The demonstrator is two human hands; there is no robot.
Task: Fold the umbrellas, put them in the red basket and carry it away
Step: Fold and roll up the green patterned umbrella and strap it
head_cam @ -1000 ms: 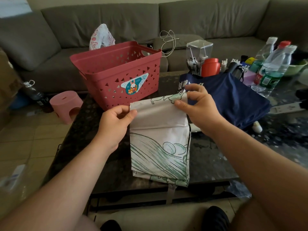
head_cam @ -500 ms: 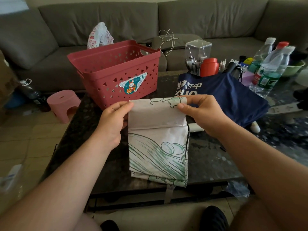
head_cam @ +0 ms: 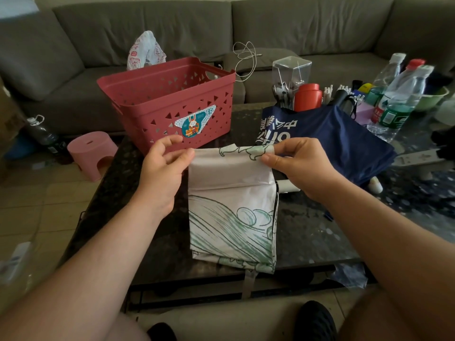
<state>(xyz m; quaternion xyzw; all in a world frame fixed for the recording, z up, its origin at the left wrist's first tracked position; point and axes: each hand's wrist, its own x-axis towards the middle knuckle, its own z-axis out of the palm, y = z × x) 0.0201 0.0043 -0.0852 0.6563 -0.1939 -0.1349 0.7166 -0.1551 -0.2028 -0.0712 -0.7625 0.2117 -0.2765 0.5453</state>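
Since the earlier frames the top edge of the white umbrella [head_cam: 231,212] has come slightly toward the person, and both hands now pinch it at its corners. Left hand [head_cam: 162,173] pinches the left corner between thumb and bent fingers; right hand [head_cam: 302,166] pinches the right corner in the same way. This umbrella lies flat on the dark surface [head_cam: 307,232], folded over at its top. Behind it, to the left, stands the red basket [head_cam: 170,104]. Behind it, to the right, lies the navy umbrella [head_cam: 344,141], touching the right hand's far side.
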